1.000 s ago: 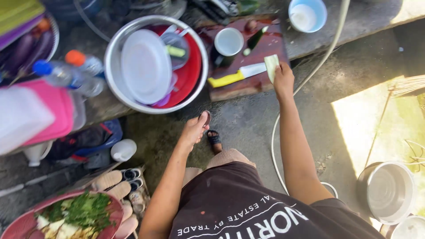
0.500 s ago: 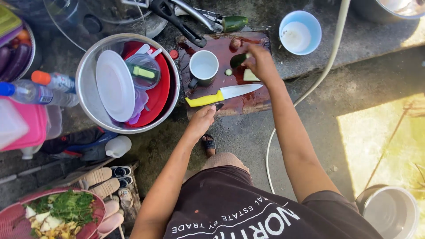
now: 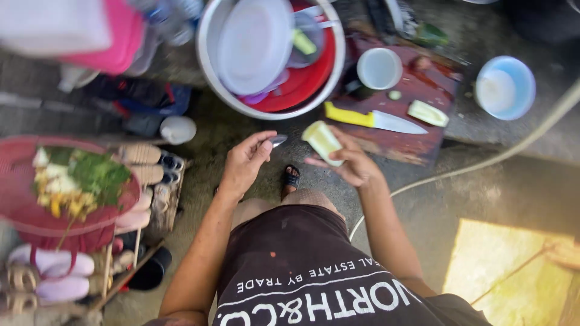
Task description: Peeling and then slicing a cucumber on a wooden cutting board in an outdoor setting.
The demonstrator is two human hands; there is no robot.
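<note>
Seen from above, our right hand (image 3: pixel 350 162) is closed around a pale green cucumber half (image 3: pixel 322 142), the fingers cupping it from below so that its cut face tilts up and to the left, out past the thumb. Our left hand (image 3: pixel 246 162) pinches the handle of a small metal spoon (image 3: pixel 277 140) between thumb and forefinger; the bowl of the spoon sticks out to the right, just beside the cucumber half but not touching it. Both hands hang over the wet concrete floor, above a sandalled foot (image 3: pixel 292 177). Past them, on a dark red cutting board (image 3: pixel 423 90), lie a yellow-handled knife (image 3: pixel 374 119), a second cucumber half (image 3: pixel 428 113) just beyond the knife's tip, and a white cup (image 3: pixel 379 68). To the left of the board stands a metal basin (image 3: pixel 211 72) holding a red bowl (image 3: pixel 314 78) and a white plate (image 3: pixel 254 45). A light blue bowl (image 3: pixel 505 87) sits to the right of the board.
</note>
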